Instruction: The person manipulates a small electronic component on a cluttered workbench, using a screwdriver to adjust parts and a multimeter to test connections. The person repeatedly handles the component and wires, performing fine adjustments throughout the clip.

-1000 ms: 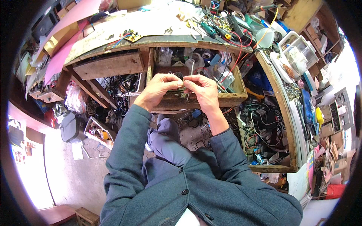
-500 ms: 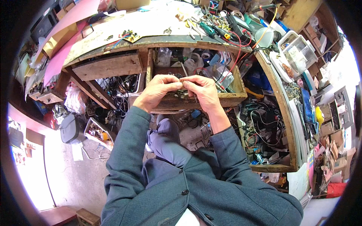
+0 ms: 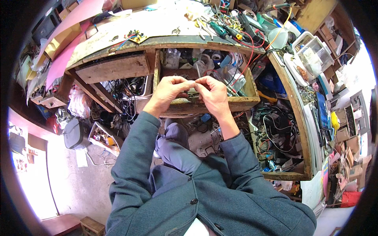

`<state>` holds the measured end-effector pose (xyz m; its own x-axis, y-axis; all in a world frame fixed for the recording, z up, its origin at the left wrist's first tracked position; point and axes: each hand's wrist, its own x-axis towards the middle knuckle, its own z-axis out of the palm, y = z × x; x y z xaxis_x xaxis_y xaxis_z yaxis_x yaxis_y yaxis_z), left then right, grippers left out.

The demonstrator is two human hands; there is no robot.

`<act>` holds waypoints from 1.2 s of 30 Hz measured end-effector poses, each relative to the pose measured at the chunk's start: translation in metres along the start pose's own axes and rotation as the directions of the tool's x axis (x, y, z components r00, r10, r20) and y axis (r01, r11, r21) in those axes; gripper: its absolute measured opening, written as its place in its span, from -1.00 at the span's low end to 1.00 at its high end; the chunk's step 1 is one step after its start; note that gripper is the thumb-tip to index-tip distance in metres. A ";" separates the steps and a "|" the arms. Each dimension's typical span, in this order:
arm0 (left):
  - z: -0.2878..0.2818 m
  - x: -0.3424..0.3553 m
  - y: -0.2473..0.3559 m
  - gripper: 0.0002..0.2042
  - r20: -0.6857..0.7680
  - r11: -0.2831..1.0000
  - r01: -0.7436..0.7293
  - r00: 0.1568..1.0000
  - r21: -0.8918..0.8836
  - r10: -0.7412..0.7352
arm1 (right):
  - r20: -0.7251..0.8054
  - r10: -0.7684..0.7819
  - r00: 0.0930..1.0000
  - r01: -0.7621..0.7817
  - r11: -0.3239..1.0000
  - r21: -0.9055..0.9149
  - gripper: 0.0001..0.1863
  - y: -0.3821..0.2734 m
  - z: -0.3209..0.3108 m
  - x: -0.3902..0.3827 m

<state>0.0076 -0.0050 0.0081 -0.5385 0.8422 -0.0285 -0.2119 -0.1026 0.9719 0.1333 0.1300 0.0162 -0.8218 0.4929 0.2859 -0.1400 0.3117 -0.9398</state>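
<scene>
My left hand (image 3: 171, 91) and my right hand (image 3: 212, 92) meet fingertip to fingertip above the front of an open wooden drawer (image 3: 232, 104). Both are closed in a pinch. Whatever they pinch is too small and too covered by the fingers to name. Beneath and beyond them, the drawer holds plastic bags (image 3: 172, 59), a dark blue roll (image 3: 216, 58) and tangled wires.
Above the drawer runs a worktop (image 3: 157, 24) with a green-handled tool (image 3: 217, 29), red test leads and a small clump of wired parts (image 3: 136, 37). An open wooden compartment (image 3: 275, 137) at right is full of cables. A dark bin (image 3: 75, 133) stands on the floor at left.
My hands stay together over the drawer, with fingertips shifted slightly. The left hand has moved a little to the right, and its lower fingers look more curled.
</scene>
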 end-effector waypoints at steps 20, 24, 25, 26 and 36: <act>0.003 -0.004 -0.004 -0.84 -0.059 0.988 -0.141 0.988 0.069 0.145 | -0.042 0.022 0.999 -0.021 0.999 0.038 -0.89 0.007 -0.004 0.006; -0.002 -0.002 -0.008 -0.72 0.021 0.980 -0.190 0.981 -0.056 0.192 | -0.004 0.102 0.995 -0.099 0.981 0.166 -0.88 0.011 -0.008 0.011; -0.001 -0.003 -0.007 -0.69 0.013 0.981 -0.185 0.982 -0.062 0.186 | 0.007 0.115 0.993 -0.115 0.977 0.177 -0.88 0.013 -0.008 0.013; 0.000 -0.003 -0.005 -0.65 0.006 0.981 -0.180 0.983 -0.069 0.181 | 0.019 0.128 0.992 -0.130 0.974 0.188 -0.87 0.014 -0.008 0.014; 0.000 0.001 -0.002 -0.50 -0.101 0.991 -0.121 0.988 -0.050 0.115 | 0.107 0.219 0.970 -0.243 0.910 0.336 -0.89 0.004 -0.010 0.014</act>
<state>0.0079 -0.0039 0.0058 -0.6389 0.7670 0.0602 -0.1861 -0.2300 0.9552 0.1265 0.1463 0.0182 -0.8869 0.4590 0.0515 -0.1137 -0.1089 -0.9875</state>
